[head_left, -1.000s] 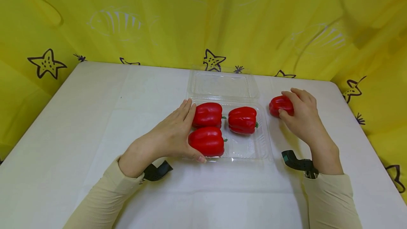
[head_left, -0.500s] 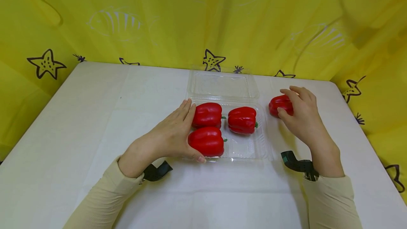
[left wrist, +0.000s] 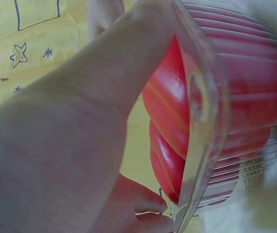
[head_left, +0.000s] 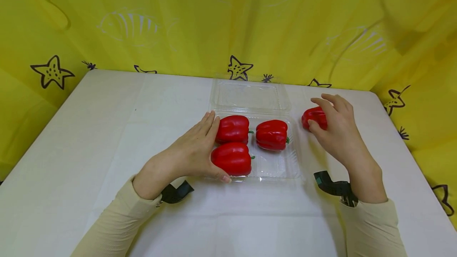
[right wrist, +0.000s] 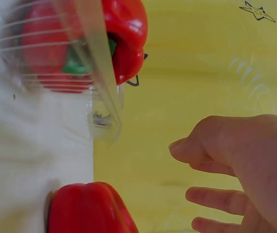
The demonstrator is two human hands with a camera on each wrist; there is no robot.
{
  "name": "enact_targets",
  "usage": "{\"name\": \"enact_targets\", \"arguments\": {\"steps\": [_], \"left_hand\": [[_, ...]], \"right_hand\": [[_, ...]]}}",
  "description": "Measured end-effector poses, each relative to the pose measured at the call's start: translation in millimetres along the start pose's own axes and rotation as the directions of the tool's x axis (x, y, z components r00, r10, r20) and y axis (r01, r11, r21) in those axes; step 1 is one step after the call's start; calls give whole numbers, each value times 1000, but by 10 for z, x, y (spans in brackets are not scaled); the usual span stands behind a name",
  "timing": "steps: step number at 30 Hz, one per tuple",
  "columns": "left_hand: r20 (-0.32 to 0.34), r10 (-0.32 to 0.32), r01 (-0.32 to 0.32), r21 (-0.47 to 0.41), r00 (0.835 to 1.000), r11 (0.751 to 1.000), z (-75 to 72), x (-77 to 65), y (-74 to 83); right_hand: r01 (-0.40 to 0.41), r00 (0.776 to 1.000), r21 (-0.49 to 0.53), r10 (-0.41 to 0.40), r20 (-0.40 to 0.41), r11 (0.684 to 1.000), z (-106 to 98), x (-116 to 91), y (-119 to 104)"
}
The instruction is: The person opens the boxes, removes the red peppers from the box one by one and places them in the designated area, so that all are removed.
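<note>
A clear plastic clamshell box (head_left: 271, 167) stands with its lid (head_left: 250, 95) folded back. Two red bell peppers, a far one (head_left: 233, 129) and a near one (head_left: 232, 160), lie at its left side, and another bell pepper (head_left: 271, 135) lies at its right. My left hand (head_left: 191, 150) rests along the box's left side, fingers extended and thumb at the front edge. To the right of the box a loose bell pepper (right wrist: 87, 208) sits on the table. Above it hovers my right hand (right wrist: 235, 170), fingers loosely bent and visibly apart from the pepper in the right wrist view.
A white cloth covers the table (head_left: 89, 138). Behind it and at both sides hangs a yellow curtain (head_left: 200, 23) with sea-creature drawings. Dark wrist mounts, one on the left arm (head_left: 176, 192) and one on the right arm (head_left: 333, 185), stick out inward.
My right hand has lifted slightly and shifted left, its fingers spreading off the loose bell pepper, which stays in place. The left hand, the box and its peppers have not visibly moved.
</note>
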State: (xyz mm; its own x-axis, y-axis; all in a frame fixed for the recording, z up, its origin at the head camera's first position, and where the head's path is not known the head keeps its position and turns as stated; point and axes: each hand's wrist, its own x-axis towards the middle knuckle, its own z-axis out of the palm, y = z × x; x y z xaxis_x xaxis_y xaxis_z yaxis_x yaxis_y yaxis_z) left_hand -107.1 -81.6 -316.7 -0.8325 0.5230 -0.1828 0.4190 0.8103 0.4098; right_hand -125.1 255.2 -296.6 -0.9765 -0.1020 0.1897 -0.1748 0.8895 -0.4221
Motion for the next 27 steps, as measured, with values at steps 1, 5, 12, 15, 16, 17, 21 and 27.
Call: {"name": "enact_targets", "arguments": {"steps": [1, 5, 12, 15, 16, 17, 21, 27], "left_hand": [[0, 0, 0, 0, 1000, 1000, 1, 0, 1], [1, 1, -1, 2, 1000, 1000, 1, -2, 4], [5, 2, -2, -1, 1000, 1000, 0, 2, -4], [0, 7, -7, 0, 1000, 1000, 1, 3, -4], [-2, 10, -10, 1, 1000, 1000, 2, 4, -4], [-5, 14, -14, 2, 1000, 1000, 3, 5, -3], [0, 7, -7, 2, 1000, 1000, 4, 9, -1], [0, 2, -2, 2, 1000, 1000, -1, 6, 3]], "right_hand": [[7, 1000, 2, -7, -3, 1000, -2, -3, -14], [35, 999, 11, -35, -9, 999, -16, -21, -81], [119, 992, 11, -118, -33, 993, -18, -67, -217], [148, 989, 9, -147, -35, 989, -6, -75, -256], [154, 988, 11, -153, -33, 988, -2, -77, -268], [161, 986, 13, -161, -32, 987, 1, -80, -278], [175, 984, 23, -175, -18, 984, 13, -89, -321], [196, 980, 17, -197, 26, 980, 43, -109, -386]]}}
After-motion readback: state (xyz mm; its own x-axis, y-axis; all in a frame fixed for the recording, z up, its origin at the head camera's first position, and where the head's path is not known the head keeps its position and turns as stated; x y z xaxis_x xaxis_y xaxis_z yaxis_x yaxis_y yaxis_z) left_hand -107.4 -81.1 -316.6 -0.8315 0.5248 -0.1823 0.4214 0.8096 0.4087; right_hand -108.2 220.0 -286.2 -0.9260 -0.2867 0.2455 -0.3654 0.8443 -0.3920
